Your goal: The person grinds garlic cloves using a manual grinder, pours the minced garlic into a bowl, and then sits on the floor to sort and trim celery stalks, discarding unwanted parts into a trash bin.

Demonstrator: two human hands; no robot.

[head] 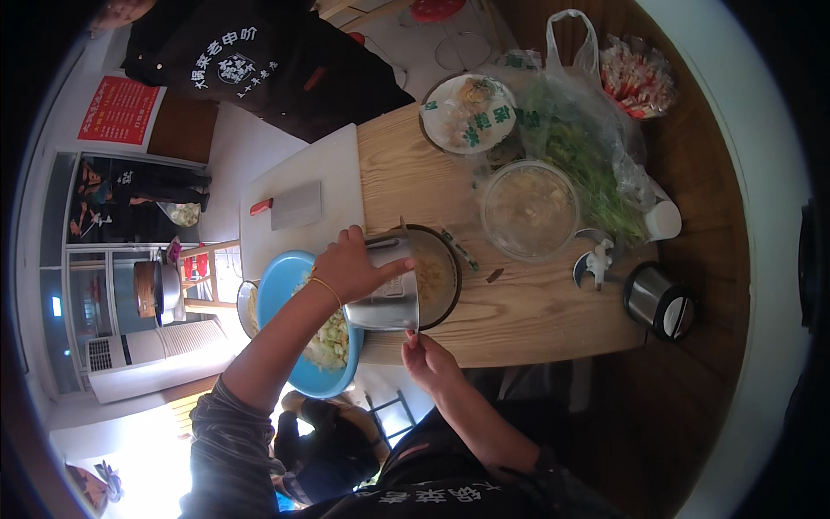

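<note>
My left hand (353, 266) holds a stainless steel food-processor bowl (386, 295) around its side. The steel bowl lies tilted, its mouth towards a dark-rimmed bowl (457, 276) with pale chopped food in it. My right hand (428, 363) has its fingertips at the lower rim of the steel bowl. Whether it grips the rim or only touches it is unclear. Under my left forearm a light blue basin (272, 285) holds chopped pale green vegetables. A white cutting board (337, 162) with a red-handled cleaver (295, 205) on it lies beyond my left hand.
On the wooden table (389, 149) are a lidded clear tub (530, 211), a plastic-covered bowl (468, 113), a bag of leafy greens (583, 156), a chopping blade (598, 261) and a processor motor head (658, 301). A person in a black apron (279, 71) stands across the table.
</note>
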